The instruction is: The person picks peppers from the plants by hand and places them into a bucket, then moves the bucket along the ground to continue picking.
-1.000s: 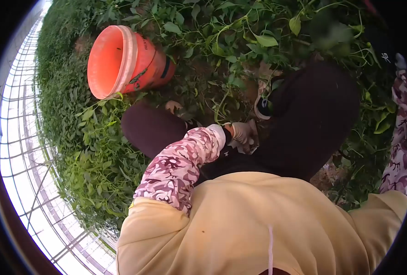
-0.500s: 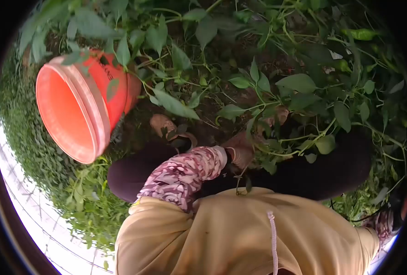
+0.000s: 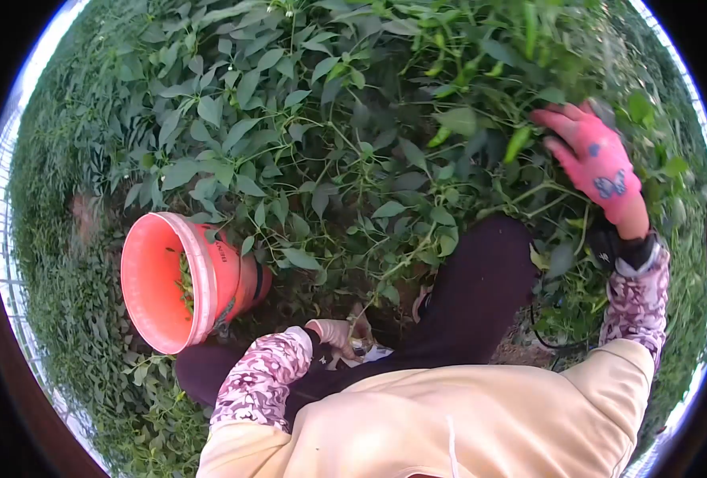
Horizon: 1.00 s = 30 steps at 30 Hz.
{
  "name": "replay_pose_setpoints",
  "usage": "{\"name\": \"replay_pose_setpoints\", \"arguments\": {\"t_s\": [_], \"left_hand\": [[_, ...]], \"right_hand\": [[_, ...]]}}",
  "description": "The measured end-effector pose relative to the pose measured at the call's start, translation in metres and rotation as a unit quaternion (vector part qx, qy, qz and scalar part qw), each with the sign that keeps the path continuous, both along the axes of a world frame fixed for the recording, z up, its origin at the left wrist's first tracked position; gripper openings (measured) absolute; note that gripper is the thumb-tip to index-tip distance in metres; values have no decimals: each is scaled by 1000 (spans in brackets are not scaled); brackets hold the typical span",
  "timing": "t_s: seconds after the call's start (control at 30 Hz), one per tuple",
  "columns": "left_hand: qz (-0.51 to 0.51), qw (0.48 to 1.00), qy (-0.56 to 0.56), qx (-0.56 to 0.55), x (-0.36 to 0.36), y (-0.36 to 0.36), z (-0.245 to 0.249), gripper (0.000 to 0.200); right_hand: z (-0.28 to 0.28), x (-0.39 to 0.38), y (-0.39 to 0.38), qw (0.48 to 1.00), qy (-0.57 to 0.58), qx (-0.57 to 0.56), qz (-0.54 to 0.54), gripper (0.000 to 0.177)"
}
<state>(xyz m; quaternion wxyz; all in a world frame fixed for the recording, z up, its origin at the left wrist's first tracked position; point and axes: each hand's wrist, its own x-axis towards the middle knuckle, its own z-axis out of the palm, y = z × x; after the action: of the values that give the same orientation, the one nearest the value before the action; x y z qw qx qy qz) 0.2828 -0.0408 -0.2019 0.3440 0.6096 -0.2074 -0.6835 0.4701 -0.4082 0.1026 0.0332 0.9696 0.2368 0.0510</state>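
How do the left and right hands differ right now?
The right hand wears a bright pink glove with blue markings; the left hand shows no such bright pink. The right hand is raised among foliage; the left hand is low, by the dark trousers. Both have camouflage-patterned sleeves.

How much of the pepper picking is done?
Some, it seems: green peppers already lie in the red bucket, though much of its inside wall shows bare. The right hand, gloved in pink, is among the leaves near a hanging pepper. Other peppers hang above, so picking looks unfinished. I can't tell what the left hand holds.
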Motion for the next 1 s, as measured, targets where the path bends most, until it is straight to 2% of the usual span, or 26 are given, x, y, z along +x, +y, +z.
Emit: {"name": "replay_pose_setpoints", "arguments": {"t_s": [0.07, 0.1, 0.13, 0.17, 0.23, 0.27, 0.3, 0.33, 0.37, 0.4, 0.43, 0.47, 0.53, 0.67, 0.73, 0.77, 0.8, 0.87, 0.9, 0.93, 1.0], "left_hand": [[-72, 988, -134, 20, 10, -6, 13, 50], [-106, 974, -201, 23, 20, -12, 29, 47], [-137, 949, -278, 65, 21, -7, 22, 43], [-154, 930, -324, 74, 36, -17, 70, 38], [-100, 932, -348, 4, 54, -16, 101, 25], [-74, 917, -392, 20, 60, -20, 126, 22], [25, 936, -348, 44, 67, -24, 159, 22], [122, 916, -383, 14, 68, -24, 179, 20], [241, 920, -308, 21, 69, -28, 207, 17], [308, 888, -340, -28, 89, -38, 219, 15], [350, 853, -382, -62, 99, -39, 219, 16], [346, 812, -459, -105, 107, -43, 228, 17], [381, 777, -486, -127, 126, -53, 235, 19], [394, 753, -516, -108, 163, -78, 250, 21], [389, 735, -549, -79, 184, -91, 247, 23], [394, 729, -552, -94, 195, -97, 240, 24], [393, 731, -551, -92, 204, -102, 233, 24], [405, 718, -562, -67, 220, -112, 220, 25], [431, 725, -535, -44, 226, -118, 216, 26], [427, 728, -534, -46, 234, -124, 209, 26], [420, 664, -614, -79, 255, -135, 182, 24]], "right_hand": [[2, -2, 3, 1000, 1, 7, 17, 28], [0, -9, 6, 1000, -16, -23, 7, 28], [4, -14, 12, 998, -40, -56, 0, 28], [16, -20, 15, 997, -43, -71, 0, 30], [20, -30, 22, 995, -79, -65, 12, 31], [23, -34, 26, 994, -93, -59, 15, 33], [23, -34, 27, 992, -105, -61, 21, 33], [22, -34, 27, 991, -123, -38, 33, 35], [22, -37, 29, 989, -140, -14, 46, 37], [19, -15, 27, 988, -142, -7, 63, 37], [26, -18, 32, 992, -105, -24, 66, 40], [31, -20, 35, 995, -68, -40, 68, 43], [34, -22, 38, 993, -66, -45, 87, 38], [37, -25, 35, 981, -114, -38, 151, 30], [35, -28, 32, 973, -144, 40, 175, 31], [33, -26, 29, 945, -213, 79, 233, 30], [30, -23, 25, 946, -212, 81, 232, 30], [28, -18, 19, 928, -285, 93, 221, 28], [28, -19, 20, 941, -272, 128, 155, 23], [29, -16, 19, 942, -271, 127, 150, 23], [30, -12, 17, 937, -258, 226, 70, 19]]}}
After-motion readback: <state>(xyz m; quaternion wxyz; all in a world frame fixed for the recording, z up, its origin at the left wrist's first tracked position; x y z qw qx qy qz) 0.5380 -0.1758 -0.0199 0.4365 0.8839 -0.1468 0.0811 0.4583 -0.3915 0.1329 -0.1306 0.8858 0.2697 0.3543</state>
